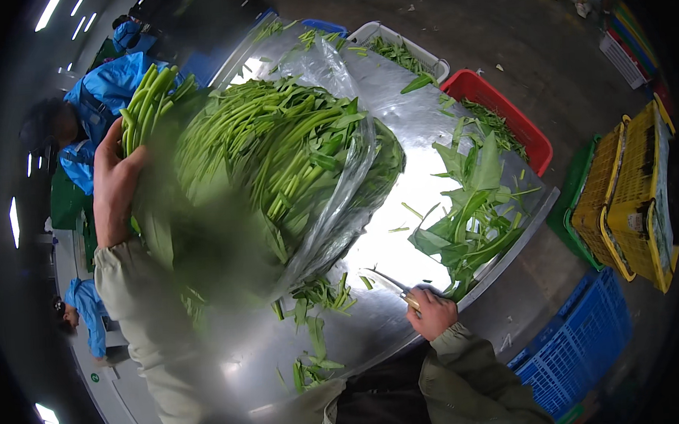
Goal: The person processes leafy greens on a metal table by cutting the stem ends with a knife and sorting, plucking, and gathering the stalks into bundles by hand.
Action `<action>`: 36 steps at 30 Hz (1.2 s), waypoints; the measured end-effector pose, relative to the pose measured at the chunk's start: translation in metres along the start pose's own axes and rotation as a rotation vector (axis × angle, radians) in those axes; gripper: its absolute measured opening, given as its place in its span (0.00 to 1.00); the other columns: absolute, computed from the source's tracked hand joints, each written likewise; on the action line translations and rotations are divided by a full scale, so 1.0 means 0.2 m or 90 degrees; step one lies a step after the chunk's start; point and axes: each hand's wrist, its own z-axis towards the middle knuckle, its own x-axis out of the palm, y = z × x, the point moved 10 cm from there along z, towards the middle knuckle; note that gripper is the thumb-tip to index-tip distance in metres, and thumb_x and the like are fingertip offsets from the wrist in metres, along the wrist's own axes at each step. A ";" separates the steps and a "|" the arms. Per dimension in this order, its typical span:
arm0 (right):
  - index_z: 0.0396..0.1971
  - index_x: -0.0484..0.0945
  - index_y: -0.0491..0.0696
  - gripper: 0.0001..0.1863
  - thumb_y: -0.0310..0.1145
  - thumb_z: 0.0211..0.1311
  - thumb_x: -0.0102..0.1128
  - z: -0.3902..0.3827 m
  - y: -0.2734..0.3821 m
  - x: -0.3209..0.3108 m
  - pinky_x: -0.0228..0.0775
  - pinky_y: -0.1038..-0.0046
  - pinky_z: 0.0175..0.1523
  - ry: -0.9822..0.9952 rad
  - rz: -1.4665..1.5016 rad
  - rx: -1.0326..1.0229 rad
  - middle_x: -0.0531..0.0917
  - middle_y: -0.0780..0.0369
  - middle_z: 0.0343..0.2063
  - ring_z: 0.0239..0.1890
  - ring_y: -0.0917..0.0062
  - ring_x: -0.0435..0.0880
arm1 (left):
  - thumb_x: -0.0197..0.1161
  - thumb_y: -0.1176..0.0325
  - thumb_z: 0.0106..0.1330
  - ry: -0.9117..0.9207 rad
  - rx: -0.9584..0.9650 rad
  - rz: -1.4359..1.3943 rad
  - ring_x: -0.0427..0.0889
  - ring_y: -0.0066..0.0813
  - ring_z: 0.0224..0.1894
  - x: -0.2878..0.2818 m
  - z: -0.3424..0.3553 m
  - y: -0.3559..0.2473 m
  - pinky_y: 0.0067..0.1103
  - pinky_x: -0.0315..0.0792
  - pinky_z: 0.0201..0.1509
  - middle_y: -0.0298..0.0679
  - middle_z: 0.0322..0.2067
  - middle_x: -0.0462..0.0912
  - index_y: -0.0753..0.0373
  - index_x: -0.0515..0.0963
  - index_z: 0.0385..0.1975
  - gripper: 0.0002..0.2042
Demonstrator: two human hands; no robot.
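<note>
left hand grips green stems — right hand holds a knife (over the metal table)

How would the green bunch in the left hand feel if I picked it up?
The bunch is probably quite light, since just the left hand seems to hold it. Its stems look fairly stiff, poking up above the hand. It might come apart, because no tie shows around it.

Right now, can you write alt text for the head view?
The left hand grips green stems, the right hand a knife, at a metal table bearing heaped greens; crates stand to its right.
</note>
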 end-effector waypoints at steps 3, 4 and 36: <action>0.44 0.73 0.53 0.19 0.38 0.50 0.60 -0.01 -0.01 0.00 0.75 0.66 0.31 0.014 -0.011 0.007 0.81 0.61 0.32 0.27 0.64 0.82 | 0.56 0.82 0.53 0.013 0.021 0.066 0.77 0.25 0.47 -0.03 -0.21 -0.07 0.18 0.71 0.50 0.42 0.49 0.76 0.74 0.64 0.59 0.29; 0.44 0.73 0.52 0.19 0.36 0.50 0.61 -0.02 -0.01 -0.03 0.75 0.65 0.33 -0.017 -0.003 0.001 0.81 0.60 0.34 0.30 0.64 0.82 | 0.55 0.84 0.52 -0.005 -0.016 0.055 0.75 0.27 0.50 -0.04 -0.32 -0.07 0.19 0.70 0.52 0.44 0.51 0.74 0.74 0.62 0.60 0.30; 0.38 0.65 0.43 0.14 0.38 0.63 0.52 -0.36 1.13 1.14 0.67 0.52 0.34 0.376 0.135 -0.104 0.78 0.47 0.24 0.29 0.46 0.77 | 0.71 0.63 0.48 -0.050 -0.099 0.213 0.67 0.50 0.54 0.46 -2.26 1.56 0.36 0.62 0.57 0.51 0.51 0.69 0.70 0.63 0.57 0.36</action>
